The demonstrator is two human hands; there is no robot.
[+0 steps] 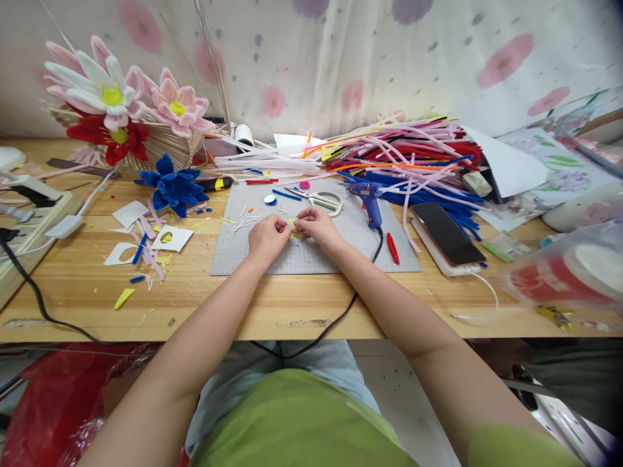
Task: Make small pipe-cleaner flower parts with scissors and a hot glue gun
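Note:
My left hand (268, 239) and my right hand (316, 227) meet over the grey cutting mat (272, 259), fingers pinched together. Between the fingertips shows a small yellow piece (294, 235), mostly hidden, so its exact kind is unclear. Just behind my right hand lie scissors with pale handles (327, 202). Left of my left hand, thin white scraps (242, 222) are scattered on the mat. A small round blue-and-white disc (270, 200) sits behind them. To the right stands a blue glue gun (370, 204), its black cord running toward the table's front edge, with a red pen-like tool (392, 249) nearby.
Pipe-cleaner flowers stand at the back left, with a blue one (170, 185) on the table. Bundled pipe cleaners (399, 152) fill the back. A phone (448, 233) lies at the right near a bagged cup (569, 272). Paper scraps (172, 239) and a power strip (29, 240) are left.

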